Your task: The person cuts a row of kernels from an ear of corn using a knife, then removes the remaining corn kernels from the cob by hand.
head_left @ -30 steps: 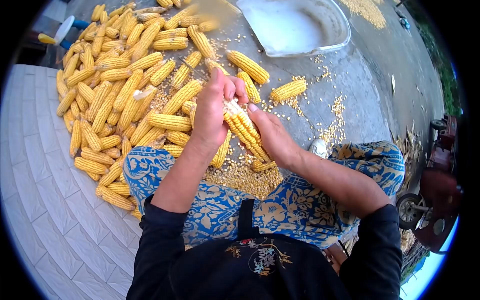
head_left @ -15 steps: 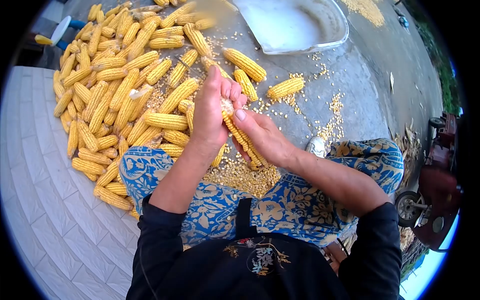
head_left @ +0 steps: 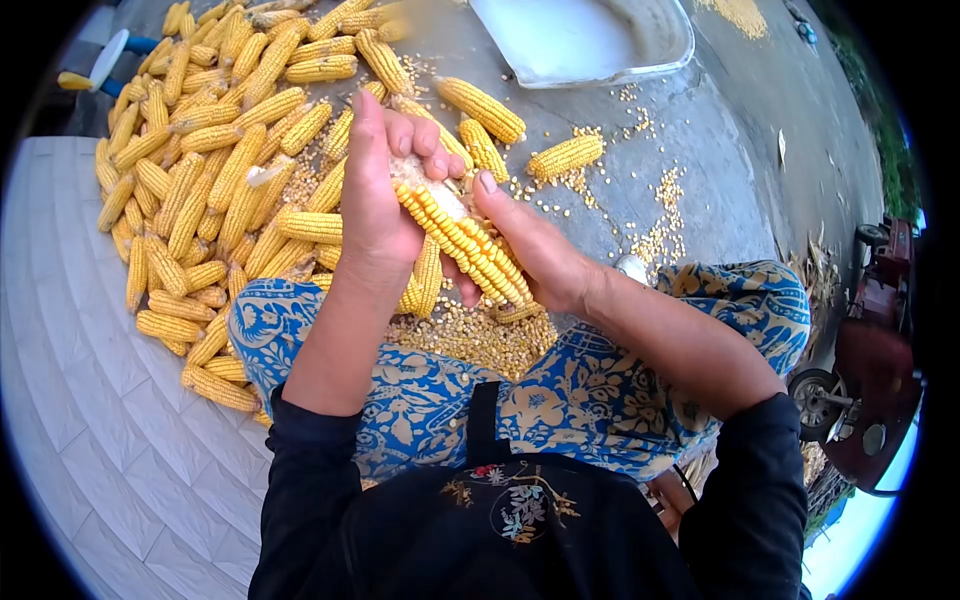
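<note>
A corn cob (head_left: pixel 463 240) is held slantwise between my two hands, yellow kernels facing up and a pale bare strip along its upper right side. My left hand (head_left: pixel 382 195) is closed round its upper end, thumb pointing up and fingers curled over the far side. Around the lower end is my right hand (head_left: pixel 540 245), its thumb beside the bare strip and some fingertips showing underneath. Below the cob, loose kernels (head_left: pixel 470 340) lie heaped between my patterned trouser legs. Another cob (head_left: pixel 427 278) shows partly behind the held one.
A big pile of corn cobs (head_left: pixel 210 150) spreads to the left. A white scoop-shaped container (head_left: pixel 610 75) stands at the top. A few single cobs (head_left: pixel 565 157) and scattered kernels (head_left: pixel 665 215) lie on the concrete. A dark red vehicle (head_left: pixel 870 390) is at the far right.
The cob has turned in my hands, and its kernel rows and bare strip now show more. My left hand has moved slightly left and tilted; the right thumb has shifted up along the cob.
</note>
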A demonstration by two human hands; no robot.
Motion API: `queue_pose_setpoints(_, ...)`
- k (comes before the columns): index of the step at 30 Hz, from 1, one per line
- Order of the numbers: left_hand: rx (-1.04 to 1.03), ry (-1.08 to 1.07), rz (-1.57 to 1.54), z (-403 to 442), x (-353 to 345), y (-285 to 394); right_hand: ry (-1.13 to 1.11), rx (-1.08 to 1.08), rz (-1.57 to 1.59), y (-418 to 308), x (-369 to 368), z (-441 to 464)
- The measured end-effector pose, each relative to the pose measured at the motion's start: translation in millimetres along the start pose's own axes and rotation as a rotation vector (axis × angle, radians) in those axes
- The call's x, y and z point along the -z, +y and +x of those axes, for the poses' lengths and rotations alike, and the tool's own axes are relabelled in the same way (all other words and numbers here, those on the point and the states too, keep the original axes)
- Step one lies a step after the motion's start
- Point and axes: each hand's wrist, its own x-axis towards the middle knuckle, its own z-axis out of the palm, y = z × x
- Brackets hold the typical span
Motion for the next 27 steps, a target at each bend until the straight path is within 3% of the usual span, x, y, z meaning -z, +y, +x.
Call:
queue_pose_setpoints(5, -0.006, -0.001, -0.114, 7.6, 24.7, 20.5, 0.008, 0.036, -0.446, -0.6, 0.3, -6.0)
queue_pose_setpoints(6, 0.039, 0.024, -0.160, 7.4, 26.0, 18.3, 0.141, 0.146, -0.514, -0.7, -4.9, -6.9)
queue_pose_setpoints(8, 0.112, 0.110, -0.233, 4.2, 17.9, 10.6, 0.188, 0.179, -0.551, 5.4, -1.3, -3.5)
queue_pose_setpoints(10, 0.103, 0.054, -0.243, 5.3, 24.0, 8.0, 0.235, 0.214, -0.583, 7.8, 0.4, -3.1)
queue_pose_setpoints(13, 0.077, -0.018, -0.244, 4.9, 27.7, 11.5, 0.236, 0.087, -0.366, 5.6, -6.4, -4.8)
queue_pose_setpoints(15, 0.062, -0.044, -0.238, 4.2, 21.1, 13.7, 0.265, -0.013, 0.058, 10.5, -6.3, -2.1)
queue_pose_setpoints(16, 0.049, -0.079, -0.208, 2.8, 15.5, 14.8, 0.156, -0.053, 0.133, 15.6, -0.1, -1.5)
queue_pose_setpoints(19, 0.033, -0.086, -0.206, 4.0, 16.5, 16.1, 0.007, -0.095, 0.142, 14.1, 4.8, -1.2)
queue_pose_setpoints(21, 0.038, -0.072, -0.235, 7.4, 18.1, 17.6, 0.054, -0.088, 0.149, 7.4, 1.2, 1.0)
queue_pose_setpoints(24, 0.011, 0.127, -0.202, 8.9, 19.7, 18.0, 0.158, 0.050, -0.407, -6.3, -6.0, -7.4)
queue_pose_setpoints(25, 0.012, 0.127, -0.201, 8.9, 19.4, 15.7, 0.158, 0.050, -0.406, -4.5, -5.2, -5.9)
queue_pose_setpoints(27, 0.010, 0.120, -0.178, 8.6, 18.3, 9.7, 0.268, 0.224, -0.751, 1.8, -2.2, -1.5)
